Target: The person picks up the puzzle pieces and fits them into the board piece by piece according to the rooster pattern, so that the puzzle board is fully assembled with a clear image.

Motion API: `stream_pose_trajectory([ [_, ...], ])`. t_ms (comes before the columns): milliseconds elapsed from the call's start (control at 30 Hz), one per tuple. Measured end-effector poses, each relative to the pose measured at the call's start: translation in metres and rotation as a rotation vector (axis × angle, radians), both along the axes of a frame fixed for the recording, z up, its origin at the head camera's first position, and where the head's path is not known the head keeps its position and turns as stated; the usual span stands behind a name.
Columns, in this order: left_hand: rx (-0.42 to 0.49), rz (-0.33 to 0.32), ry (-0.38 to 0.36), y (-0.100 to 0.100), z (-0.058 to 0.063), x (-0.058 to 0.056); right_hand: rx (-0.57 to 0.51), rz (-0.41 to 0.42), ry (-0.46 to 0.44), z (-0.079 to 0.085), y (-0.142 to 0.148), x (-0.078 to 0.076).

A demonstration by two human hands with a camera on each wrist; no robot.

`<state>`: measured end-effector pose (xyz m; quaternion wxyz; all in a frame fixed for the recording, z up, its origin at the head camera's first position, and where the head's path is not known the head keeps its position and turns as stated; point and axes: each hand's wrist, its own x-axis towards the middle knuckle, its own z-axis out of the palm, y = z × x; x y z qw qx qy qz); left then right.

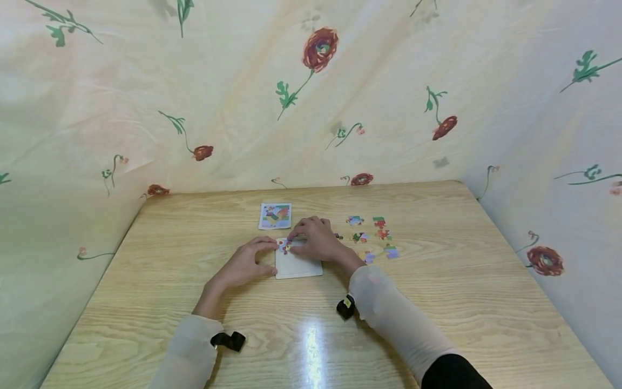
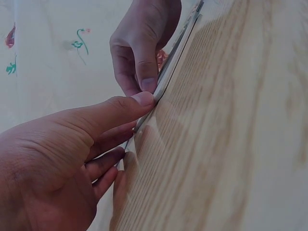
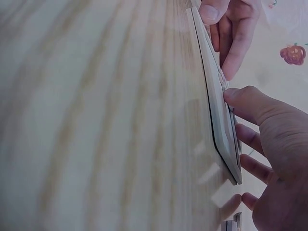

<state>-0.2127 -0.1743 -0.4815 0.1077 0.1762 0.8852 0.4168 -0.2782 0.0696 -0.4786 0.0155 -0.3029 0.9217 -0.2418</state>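
A white square puzzle tray (image 1: 298, 267) lies on the table with small colourful puzzle pieces (image 1: 284, 247) at its upper left corner. My left hand (image 1: 245, 265) holds the tray's left side, thumb near the lower corner and fingers at the upper one. Over the tray's upper part, my right hand (image 1: 316, 237) has thumb and forefinger around a puzzle piece at that corner; its fingers partly cover it. The right wrist view shows the right thumb low on the tray (image 3: 211, 91), with the other fingers of that hand (image 3: 284, 144) spread beyond the edge.
Behind the tray lies a square picture card (image 1: 276, 216) with a colourful animal. Several loose puzzle pieces (image 1: 383, 234) are spread on the wooden table (image 1: 461, 281) to the right, some close to my right wrist. Flowered cloth (image 1: 243, 108) rises behind the table.
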Motion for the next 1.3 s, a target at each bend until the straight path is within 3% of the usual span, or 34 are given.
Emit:
stream_pose_trajectory([
  [967, -0.011, -0.013, 0.003, 0.0007, 0.0008, -0.0009, 0.026, -0.004, -0.001, 0.0027, -0.0014, -0.0001],
  [1300, -0.012, -0.027, 0.014, 0.0012, 0.0008, -0.0003, 0.015, 0.013, -0.042, 0.0066, 0.0023, -0.0012],
])
